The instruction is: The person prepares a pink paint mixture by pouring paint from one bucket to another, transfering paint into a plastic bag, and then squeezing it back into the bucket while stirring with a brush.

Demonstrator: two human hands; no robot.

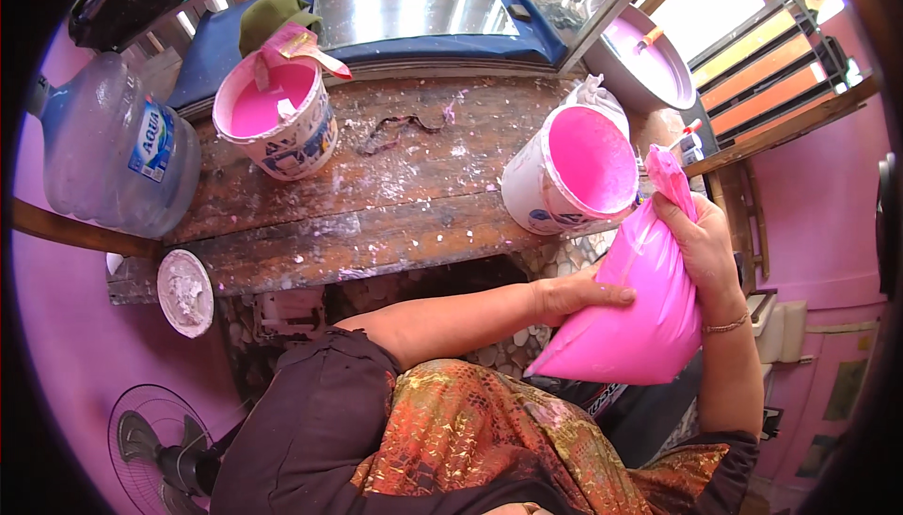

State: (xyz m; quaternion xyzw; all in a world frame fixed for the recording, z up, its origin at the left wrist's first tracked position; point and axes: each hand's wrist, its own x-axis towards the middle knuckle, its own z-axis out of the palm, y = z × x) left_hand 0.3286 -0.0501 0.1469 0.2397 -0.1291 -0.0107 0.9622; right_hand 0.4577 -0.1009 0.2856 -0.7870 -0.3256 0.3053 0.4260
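Observation:
A plastic bag full of pink mixture (616, 327) hangs between my hands at the right. My right hand (696, 242) is closed round its gathered upper part, below the twisted neck. My left hand (588, 294) grips the bag's left side, thumb across the front and fingers partly hidden behind it. Just left of the bag's top, a white bucket (531, 181) stands upright at the wooden table's (404, 223) edge, its inside coated in pink.
Another bucket (296, 143) holds pink liquid and a brush (299, 47). Around lie a large water jug (94, 167), a white-crusted lid (185, 294), a metal pot (640, 68) and a glass case (404, 21). A fan (160, 444) stands lower left.

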